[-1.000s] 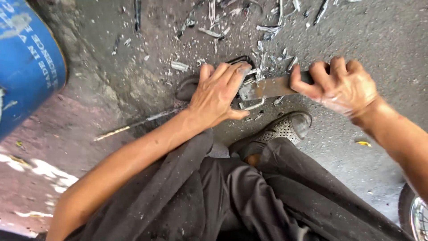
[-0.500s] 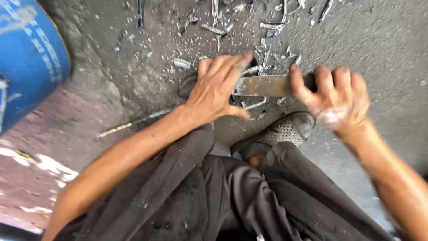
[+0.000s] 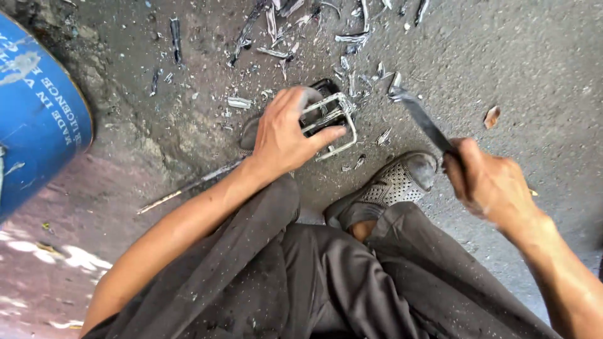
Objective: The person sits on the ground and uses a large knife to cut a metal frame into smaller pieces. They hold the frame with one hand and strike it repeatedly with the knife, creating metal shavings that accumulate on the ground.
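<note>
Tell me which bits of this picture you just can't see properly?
- Metal frame piece: in the head view its near side is hidden under the left hand.
- Long blade: its handle is buried inside the right hand, and its tip is motion-blurred.
- Blue drum: cut off by the left edge.
- Left shoe: mostly covered by the left hand and wrist.
- Metal scraps: too small to tell their shapes.
</note>
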